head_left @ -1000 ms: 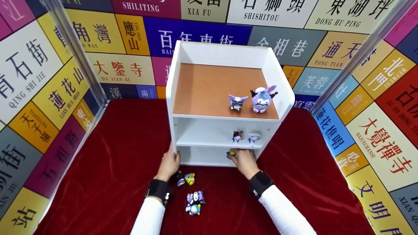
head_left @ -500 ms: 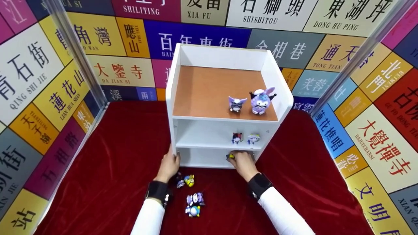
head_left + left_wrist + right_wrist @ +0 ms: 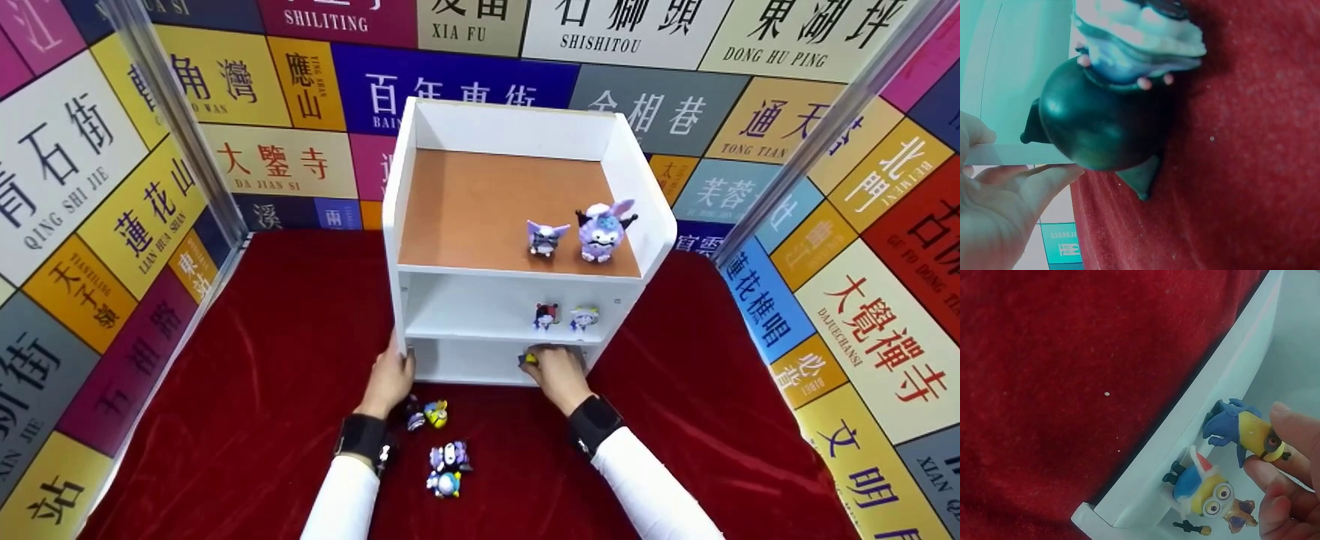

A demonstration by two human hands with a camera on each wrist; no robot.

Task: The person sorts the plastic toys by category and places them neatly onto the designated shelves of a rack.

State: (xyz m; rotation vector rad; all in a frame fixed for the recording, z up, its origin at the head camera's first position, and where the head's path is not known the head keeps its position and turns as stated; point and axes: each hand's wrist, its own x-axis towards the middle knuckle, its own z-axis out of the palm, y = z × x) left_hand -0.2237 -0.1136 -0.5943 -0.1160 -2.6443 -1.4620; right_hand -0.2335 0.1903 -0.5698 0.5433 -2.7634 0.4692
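My right hand [image 3: 561,371] is at the right end of the bottom level of a white shelf unit [image 3: 502,337]. Thumb and fingertips pinch a small one-eyed minion figure [image 3: 1252,430] by its head, feet toward the shelf board. Beside it, in the right wrist view, stands a minion figure with a crown [image 3: 1204,490] and white-trimmed clothes. My left hand [image 3: 386,379] grips the unit's left side panel, thumb on one face and fingers on the other. Close to the left wrist camera is a figure with a round black head [image 3: 1106,118].
Two purple figures, one small [image 3: 544,238] and one large [image 3: 600,234], stand on the brown top. Two small figures, one red-and-black [image 3: 546,316] and one white [image 3: 583,319], occupy the middle level. A yellow figure [image 3: 436,414], a purple figure [image 3: 450,454] and a blue-white figure [image 3: 444,484] lie on the red cloth [image 3: 285,420].
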